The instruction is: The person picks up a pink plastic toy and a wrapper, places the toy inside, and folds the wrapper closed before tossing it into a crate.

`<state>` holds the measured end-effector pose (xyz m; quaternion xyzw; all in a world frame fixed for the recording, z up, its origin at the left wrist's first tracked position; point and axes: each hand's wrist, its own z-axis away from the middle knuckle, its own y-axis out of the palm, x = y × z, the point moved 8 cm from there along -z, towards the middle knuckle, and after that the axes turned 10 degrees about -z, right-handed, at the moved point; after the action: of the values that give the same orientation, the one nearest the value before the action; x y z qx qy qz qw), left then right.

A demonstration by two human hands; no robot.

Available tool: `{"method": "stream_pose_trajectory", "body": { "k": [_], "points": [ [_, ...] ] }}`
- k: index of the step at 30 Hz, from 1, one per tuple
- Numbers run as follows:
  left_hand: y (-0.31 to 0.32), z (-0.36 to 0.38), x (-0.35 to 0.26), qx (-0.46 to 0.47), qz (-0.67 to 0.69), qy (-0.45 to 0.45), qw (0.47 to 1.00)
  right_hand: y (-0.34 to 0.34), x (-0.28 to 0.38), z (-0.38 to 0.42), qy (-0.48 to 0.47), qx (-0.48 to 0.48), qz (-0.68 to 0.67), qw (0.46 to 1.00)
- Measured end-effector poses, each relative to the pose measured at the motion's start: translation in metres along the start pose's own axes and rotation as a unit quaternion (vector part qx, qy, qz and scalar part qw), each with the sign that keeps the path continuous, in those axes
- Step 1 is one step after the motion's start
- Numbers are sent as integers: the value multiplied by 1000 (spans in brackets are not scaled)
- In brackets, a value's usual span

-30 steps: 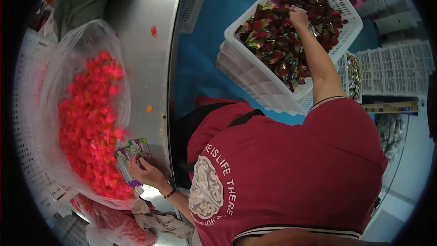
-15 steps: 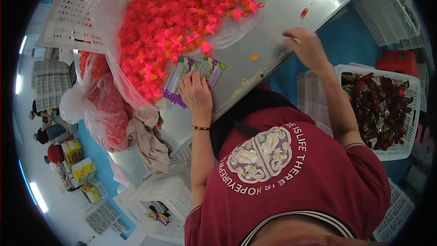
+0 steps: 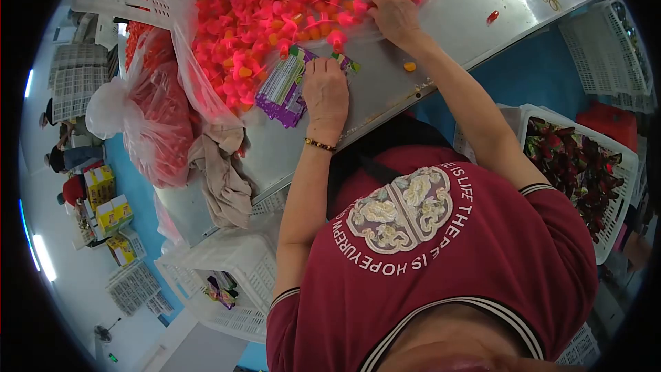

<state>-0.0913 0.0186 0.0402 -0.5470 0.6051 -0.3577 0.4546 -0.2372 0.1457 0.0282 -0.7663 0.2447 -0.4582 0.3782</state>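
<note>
My left hand [image 3: 326, 95] lies over several purple and green printed packets [image 3: 284, 93], fingers curled onto one at the table edge side. My right hand [image 3: 399, 19] is at the near right rim of a heap of pink plastic pieces with orange parts [image 3: 275, 10], its fingers bent together against them. Whatever its fingertips hold is hidden. A clear plastic bag [image 3: 180, 0] spreads under and around the heap. Between my arms, a small orange piece [image 3: 410, 67] lies on the metal table [image 3: 375, 72].
A red piece [image 3: 493, 17] and rubber bands [image 3: 550, 0] lie on the table at right. A white basket [image 3: 615, 224] of dark red wrapped items stands right of me. At left are a tied bag of red pieces [image 3: 155, 107], a beige cloth [image 3: 224, 179] and a white crate [image 3: 258, 262].
My right hand has moved left and away from me, from beyond the table edge to the pink heap. My left hand stays on the packets, its fingers more curled. The whole view has shifted.
</note>
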Motion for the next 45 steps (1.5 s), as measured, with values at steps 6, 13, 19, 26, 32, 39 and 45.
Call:
{"method": "stream_pose_trajectory", "body": {
  "k": [6,13,19,26,32,39,45],
  "points": [
    [8,-2,-3,12,-51,19,998,-35,-12,30,29,7,-24,999],
    [8,-4,-9,-19,-33,2,999,-45,-1,46,36,91,33,995],
    [5,-1,4,-62,57,-46,995,-33,17,58,52,65,-215,973],
    [5,10,23,-101,185,-111,971,0,34,66,78,44,-366,926],
    [3,12,31,-113,216,-141,959,2,40,72,15,78,-247,966],
    [-3,13,31,-121,212,-140,960,-6,49,74,-56,106,-153,981],
    [-7,14,25,-140,168,-100,971,-16,45,69,56,30,-307,950]
  ]
}}
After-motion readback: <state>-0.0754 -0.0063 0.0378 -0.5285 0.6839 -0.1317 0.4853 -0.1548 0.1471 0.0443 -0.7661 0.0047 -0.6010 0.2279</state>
